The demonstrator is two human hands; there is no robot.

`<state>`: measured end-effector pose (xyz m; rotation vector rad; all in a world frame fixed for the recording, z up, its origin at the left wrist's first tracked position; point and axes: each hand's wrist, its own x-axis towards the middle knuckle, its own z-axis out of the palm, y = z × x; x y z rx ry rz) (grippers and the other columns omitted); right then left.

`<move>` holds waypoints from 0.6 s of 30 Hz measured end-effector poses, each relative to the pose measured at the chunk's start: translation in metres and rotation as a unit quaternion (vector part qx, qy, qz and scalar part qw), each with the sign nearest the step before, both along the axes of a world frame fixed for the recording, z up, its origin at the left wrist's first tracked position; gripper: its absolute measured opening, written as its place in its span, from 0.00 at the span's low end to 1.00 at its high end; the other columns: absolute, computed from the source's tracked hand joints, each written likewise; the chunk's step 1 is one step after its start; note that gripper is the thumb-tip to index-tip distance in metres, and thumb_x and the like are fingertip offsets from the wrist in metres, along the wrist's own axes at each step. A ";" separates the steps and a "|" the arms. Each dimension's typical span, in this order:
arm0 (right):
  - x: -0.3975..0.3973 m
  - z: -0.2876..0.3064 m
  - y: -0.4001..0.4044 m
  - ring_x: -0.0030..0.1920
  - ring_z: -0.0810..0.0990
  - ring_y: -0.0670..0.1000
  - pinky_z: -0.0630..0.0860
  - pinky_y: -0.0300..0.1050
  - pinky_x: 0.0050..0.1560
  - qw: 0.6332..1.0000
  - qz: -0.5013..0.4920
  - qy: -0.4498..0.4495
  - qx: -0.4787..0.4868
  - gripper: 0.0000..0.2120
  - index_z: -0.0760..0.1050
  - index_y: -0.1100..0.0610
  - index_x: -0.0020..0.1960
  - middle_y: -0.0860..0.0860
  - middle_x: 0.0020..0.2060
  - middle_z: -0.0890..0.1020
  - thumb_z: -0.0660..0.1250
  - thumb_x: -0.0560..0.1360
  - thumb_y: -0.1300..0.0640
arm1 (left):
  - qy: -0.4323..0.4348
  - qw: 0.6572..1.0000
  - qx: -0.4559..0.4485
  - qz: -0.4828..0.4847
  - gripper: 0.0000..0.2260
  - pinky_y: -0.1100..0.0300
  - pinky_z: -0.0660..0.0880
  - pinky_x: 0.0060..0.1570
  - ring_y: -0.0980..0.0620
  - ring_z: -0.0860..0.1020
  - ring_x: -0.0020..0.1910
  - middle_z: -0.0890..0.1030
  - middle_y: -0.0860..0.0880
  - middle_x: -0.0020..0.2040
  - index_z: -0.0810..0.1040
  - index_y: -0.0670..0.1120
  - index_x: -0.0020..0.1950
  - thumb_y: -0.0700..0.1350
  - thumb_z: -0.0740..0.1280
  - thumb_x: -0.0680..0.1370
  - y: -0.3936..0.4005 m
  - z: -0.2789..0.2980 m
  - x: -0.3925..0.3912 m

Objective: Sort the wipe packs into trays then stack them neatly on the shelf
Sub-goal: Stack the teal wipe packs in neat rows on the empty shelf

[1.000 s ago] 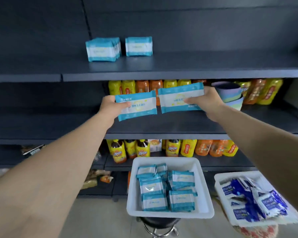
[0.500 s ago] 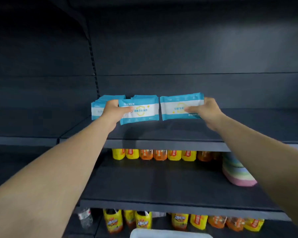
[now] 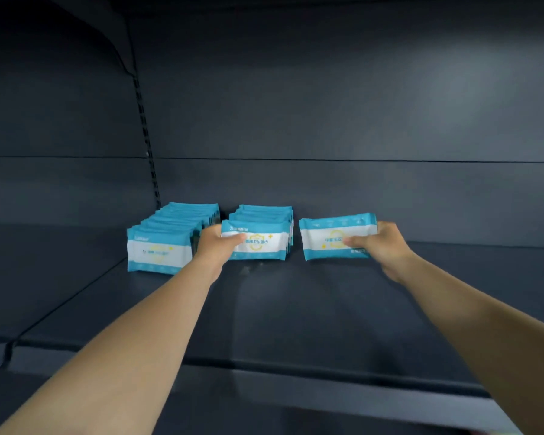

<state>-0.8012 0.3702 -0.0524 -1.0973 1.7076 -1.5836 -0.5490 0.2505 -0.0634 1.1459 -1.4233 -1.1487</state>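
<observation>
Two rows of upright teal-and-white wipe packs stand on the dark shelf (image 3: 296,324): a long left row (image 3: 167,237) and a shorter middle row (image 3: 264,215). My left hand (image 3: 215,246) grips a wipe pack (image 3: 261,243) upright at the front of the middle row. My right hand (image 3: 380,243) pinches another wipe pack (image 3: 330,237) by its right end, held upright just right of the middle row, low over the shelf; whether it touches the shelf I cannot tell.
The shelf's back panel (image 3: 327,105) rises behind the rows. A slotted upright (image 3: 145,127) runs down at the back left. Bare shelf surface stretches to the right of the packs and toward the front edge (image 3: 264,372).
Both hands have carried their packs up from the lower shelves to the top shelf and forward to the rows. The view has tilted up, so the trays and bottles are out of sight.
</observation>
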 end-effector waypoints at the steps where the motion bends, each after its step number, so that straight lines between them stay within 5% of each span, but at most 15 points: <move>1: -0.004 -0.002 -0.005 0.45 0.84 0.53 0.78 0.47 0.52 1.000 -0.001 0.001 0.005 0.10 0.79 0.60 0.47 0.55 0.44 0.84 0.74 0.68 0.69 | 0.004 1.000 0.001 -0.003 0.06 0.54 0.76 0.53 0.48 0.80 0.48 0.82 0.46 0.51 0.78 0.44 0.49 0.35 0.68 0.75 -0.009 -0.003 -0.003; 7: -0.017 -0.011 -0.021 0.42 0.83 0.49 0.80 0.39 0.44 1.000 -0.003 0.021 0.023 0.11 0.79 0.57 0.44 0.52 0.42 0.84 0.73 0.68 0.70 | 0.022 0.999 0.009 -0.026 0.07 0.54 0.76 0.54 0.49 0.81 0.50 0.82 0.48 0.50 0.79 0.47 0.49 0.36 0.68 0.76 -0.044 -0.018 -0.016; 13: -0.024 -0.010 -0.027 0.39 0.84 0.49 0.81 0.39 0.42 0.999 0.025 0.028 0.026 0.12 0.79 0.59 0.44 0.54 0.41 0.85 0.73 0.66 0.73 | 0.020 0.998 -0.045 -0.032 0.08 0.61 0.75 0.44 0.54 0.80 0.46 0.81 0.53 0.46 0.78 0.50 0.47 0.36 0.68 0.76 -0.057 -0.026 -0.020; 18: -0.031 0.005 -0.025 0.36 0.82 0.46 0.76 0.31 0.37 0.977 0.059 0.176 0.106 0.12 0.81 0.57 0.45 0.51 0.39 0.84 0.75 0.66 0.70 | -0.038 0.993 -0.114 0.010 0.07 0.67 0.72 0.38 0.54 0.79 0.45 0.80 0.50 0.48 0.76 0.45 0.48 0.38 0.71 0.73 -0.065 -0.034 -0.018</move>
